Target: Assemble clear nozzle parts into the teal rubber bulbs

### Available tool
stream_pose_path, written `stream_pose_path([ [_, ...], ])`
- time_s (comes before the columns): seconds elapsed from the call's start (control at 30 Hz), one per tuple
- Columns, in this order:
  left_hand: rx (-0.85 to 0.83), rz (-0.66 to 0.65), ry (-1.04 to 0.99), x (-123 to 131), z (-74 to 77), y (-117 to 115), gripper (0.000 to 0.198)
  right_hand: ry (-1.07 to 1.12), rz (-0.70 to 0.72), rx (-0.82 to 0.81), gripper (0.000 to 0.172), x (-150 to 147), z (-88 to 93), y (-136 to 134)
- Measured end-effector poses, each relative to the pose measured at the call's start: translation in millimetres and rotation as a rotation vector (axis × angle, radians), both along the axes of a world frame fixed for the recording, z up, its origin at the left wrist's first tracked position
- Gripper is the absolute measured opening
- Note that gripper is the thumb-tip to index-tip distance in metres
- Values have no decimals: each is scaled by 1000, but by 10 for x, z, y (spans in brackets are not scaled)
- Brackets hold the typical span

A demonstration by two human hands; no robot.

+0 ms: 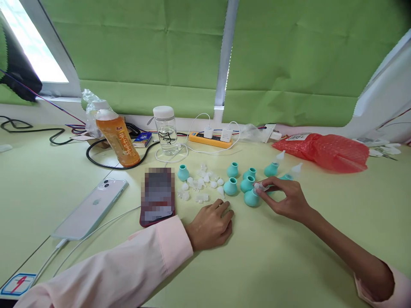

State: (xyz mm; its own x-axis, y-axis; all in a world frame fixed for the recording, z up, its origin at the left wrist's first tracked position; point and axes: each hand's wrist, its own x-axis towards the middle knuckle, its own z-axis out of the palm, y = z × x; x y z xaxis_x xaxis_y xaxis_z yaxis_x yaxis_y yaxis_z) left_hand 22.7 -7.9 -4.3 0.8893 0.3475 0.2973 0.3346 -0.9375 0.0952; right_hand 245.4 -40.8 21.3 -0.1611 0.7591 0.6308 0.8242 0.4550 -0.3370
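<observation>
My right hand pinches a small clear plastic nozzle piece between thumb and fingers. It is at the mouth of a teal squeeze bulb; whether it is seated cannot be made out. My left hand rests on the table with fingers curled and nothing visible in them. Around the right hand stand several open-necked teal bulbs. Behind it, one teal bulb has a clear pointed tip at its neck. Loose translucent plastic pieces lie in a cluster beyond my left hand.
A dark-red-edged phone and a pale phone with a cable lie at left. Behind stand an orange drink bottle, a clear water bottle and a yellow power strip. Red bubble wrap lies at back right.
</observation>
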Motion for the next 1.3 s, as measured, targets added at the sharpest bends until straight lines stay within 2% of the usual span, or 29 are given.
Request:
stream_pose_path([
  [0.1, -6, 7, 13, 5, 0, -8, 24, -82, 37, -64, 4, -16, 93, -32],
  [0.27, -10, 22, 35, 15, 2, -19, 25, -162, 82, -177, 10, -16, 200, -40],
  [0.47, -6, 19, 42, 13, 9, -21, 24, -13, 13, -227, 12, 45, 153, 32],
  [0.67, -12, 14, 42, 15, 8, -17, 23, -14, 58, -190, 8, 52, 130, 35],
  [0.87, 0, 17, 47, 18, 16, -26, 23, -108, 88, -47, 6, 6, 67, 63],
  [1.17, -5, 13, 61, 14, 14, -18, 22, -322, -11, -64, 19, -23, 139, 26],
  [1.3, 0, 9, 57, 15, 12, -18, 23, -353, -58, -100, 26, -43, 187, 21],
])
